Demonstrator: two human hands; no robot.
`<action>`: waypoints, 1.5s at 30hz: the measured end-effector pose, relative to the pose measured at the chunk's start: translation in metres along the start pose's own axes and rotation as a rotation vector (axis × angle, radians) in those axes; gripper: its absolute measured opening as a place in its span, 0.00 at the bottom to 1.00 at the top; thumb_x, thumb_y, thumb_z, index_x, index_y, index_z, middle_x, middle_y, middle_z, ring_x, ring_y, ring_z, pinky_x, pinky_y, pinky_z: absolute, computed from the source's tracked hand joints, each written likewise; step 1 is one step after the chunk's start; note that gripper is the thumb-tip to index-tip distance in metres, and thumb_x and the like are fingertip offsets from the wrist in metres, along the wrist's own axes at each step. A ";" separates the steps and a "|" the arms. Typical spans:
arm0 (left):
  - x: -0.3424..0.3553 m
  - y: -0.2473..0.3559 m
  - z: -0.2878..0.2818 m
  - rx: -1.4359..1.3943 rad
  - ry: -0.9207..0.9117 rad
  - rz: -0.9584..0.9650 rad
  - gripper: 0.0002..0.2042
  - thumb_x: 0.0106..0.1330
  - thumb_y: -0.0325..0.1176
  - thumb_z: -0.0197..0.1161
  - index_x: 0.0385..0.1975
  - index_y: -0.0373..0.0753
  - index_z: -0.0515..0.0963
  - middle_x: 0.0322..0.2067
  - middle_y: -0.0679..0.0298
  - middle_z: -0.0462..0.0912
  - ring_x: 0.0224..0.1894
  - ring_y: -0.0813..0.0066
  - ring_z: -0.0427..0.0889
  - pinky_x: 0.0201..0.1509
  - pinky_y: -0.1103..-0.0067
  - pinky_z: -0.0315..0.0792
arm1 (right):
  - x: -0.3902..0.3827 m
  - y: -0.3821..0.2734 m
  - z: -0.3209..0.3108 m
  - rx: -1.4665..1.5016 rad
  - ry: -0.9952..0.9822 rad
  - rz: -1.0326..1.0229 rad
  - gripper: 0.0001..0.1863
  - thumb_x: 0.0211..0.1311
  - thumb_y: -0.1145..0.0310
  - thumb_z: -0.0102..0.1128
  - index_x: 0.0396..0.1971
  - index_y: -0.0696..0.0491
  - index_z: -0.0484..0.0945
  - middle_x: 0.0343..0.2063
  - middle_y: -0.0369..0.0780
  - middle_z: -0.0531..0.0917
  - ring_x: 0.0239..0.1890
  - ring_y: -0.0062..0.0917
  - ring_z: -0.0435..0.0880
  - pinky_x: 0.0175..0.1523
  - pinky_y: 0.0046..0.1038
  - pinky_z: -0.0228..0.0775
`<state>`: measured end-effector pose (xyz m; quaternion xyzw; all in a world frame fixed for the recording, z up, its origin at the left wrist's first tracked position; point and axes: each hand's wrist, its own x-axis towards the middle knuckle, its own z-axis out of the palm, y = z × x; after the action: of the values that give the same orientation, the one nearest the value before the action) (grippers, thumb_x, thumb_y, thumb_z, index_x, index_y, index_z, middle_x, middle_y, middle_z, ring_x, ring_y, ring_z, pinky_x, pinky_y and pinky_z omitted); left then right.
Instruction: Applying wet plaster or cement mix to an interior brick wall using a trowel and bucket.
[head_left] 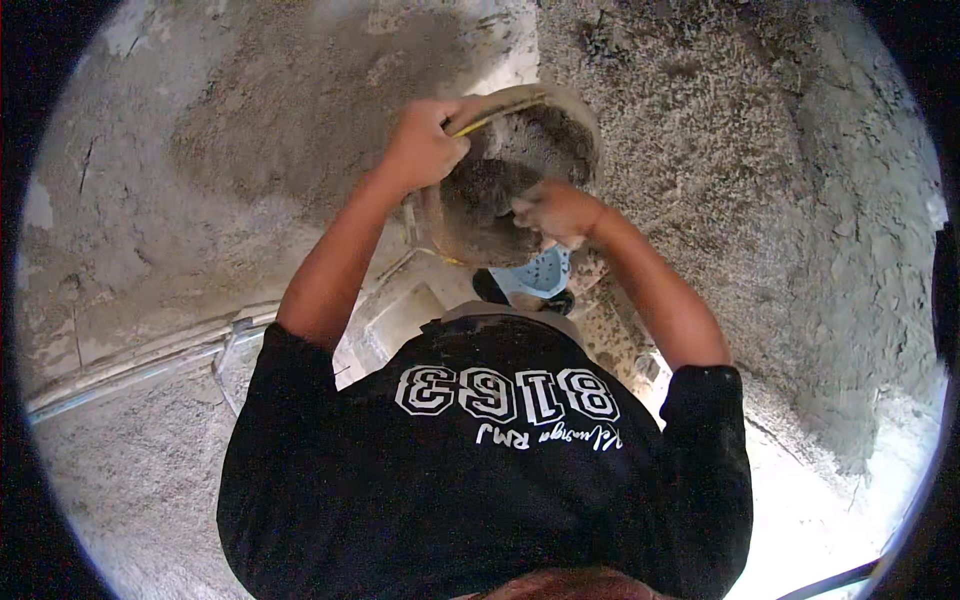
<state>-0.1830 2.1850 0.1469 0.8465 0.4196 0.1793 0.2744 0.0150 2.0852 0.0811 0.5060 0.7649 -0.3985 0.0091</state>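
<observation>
A round bucket, smeared with grey mortar, is held tilted in front of me with its mouth towards me. My left hand is closed around its far-left rim, by a yellow strip on the edge. Inside the bucket lies dark wet mortar. My right hand reaches over the near-right rim into it, fingers curled. A dark shape lies at those fingertips; blur hides whether it is a tool or a lump of mortar.
Rough mortar-covered wall rises on the right, and a smoother grey wall on the left. Below the bucket is a pale blue plastic piece with small dark holes. Thin pipes run along the left.
</observation>
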 end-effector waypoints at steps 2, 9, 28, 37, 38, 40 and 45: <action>0.001 0.001 0.000 -0.062 -0.020 -0.059 0.16 0.42 0.28 0.60 0.35 0.33 0.78 0.25 0.54 0.79 0.28 0.69 0.77 0.37 0.73 0.71 | -0.017 0.007 0.012 0.391 0.194 0.090 0.19 0.46 0.61 0.63 0.32 0.63 0.79 0.31 0.52 0.81 0.35 0.46 0.81 0.41 0.39 0.72; -0.001 0.045 0.008 -0.084 0.010 0.116 0.16 0.42 0.28 0.59 0.34 0.33 0.78 0.25 0.57 0.79 0.27 0.72 0.76 0.36 0.73 0.71 | -0.021 -0.013 0.040 -0.310 0.751 0.176 0.09 0.50 0.66 0.54 0.27 0.56 0.78 0.22 0.48 0.80 0.28 0.43 0.81 0.36 0.41 0.75; 0.000 0.051 0.039 -0.161 0.104 0.128 0.22 0.43 0.25 0.57 0.43 0.35 0.78 0.34 0.46 0.80 0.36 0.68 0.80 0.42 0.72 0.71 | -0.013 0.032 0.064 -0.299 0.413 0.296 0.10 0.48 0.69 0.55 0.29 0.56 0.81 0.26 0.51 0.81 0.31 0.43 0.82 0.35 0.40 0.74; -0.011 0.018 0.076 -0.175 -0.041 0.006 0.20 0.42 0.23 0.55 0.39 0.36 0.80 0.36 0.52 0.82 0.39 0.59 0.80 0.47 0.74 0.72 | 0.001 0.057 0.100 -0.079 0.401 -0.693 0.08 0.52 0.66 0.56 0.30 0.54 0.78 0.24 0.45 0.80 0.21 0.37 0.78 0.24 0.34 0.71; -0.015 0.017 0.075 -0.119 0.028 0.064 0.20 0.42 0.23 0.55 0.39 0.37 0.80 0.37 0.53 0.82 0.41 0.60 0.80 0.48 0.74 0.71 | 0.004 0.050 0.105 0.788 0.143 -0.334 0.08 0.54 0.66 0.56 0.31 0.53 0.77 0.23 0.41 0.79 0.19 0.31 0.76 0.21 0.30 0.68; -0.018 0.011 0.073 -0.055 0.102 0.118 0.20 0.41 0.23 0.55 0.39 0.38 0.81 0.37 0.54 0.82 0.44 0.62 0.79 0.50 0.73 0.71 | 0.013 0.038 0.107 1.593 -0.179 0.108 0.07 0.56 0.65 0.56 0.32 0.51 0.76 0.22 0.38 0.77 0.18 0.26 0.74 0.18 0.27 0.65; -0.025 0.003 0.043 -0.048 0.142 0.241 0.21 0.42 0.22 0.55 0.40 0.38 0.80 0.36 0.54 0.81 0.43 0.59 0.79 0.49 0.72 0.72 | 0.023 0.024 0.074 1.929 -0.421 0.046 0.10 0.57 0.64 0.58 0.37 0.51 0.75 0.21 0.33 0.75 0.18 0.19 0.73 0.15 0.21 0.63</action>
<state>-0.1725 2.1495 0.1134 0.8691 0.3288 0.2806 0.2406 -0.0060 2.0609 0.0063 0.2298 0.0848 -0.9330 -0.2636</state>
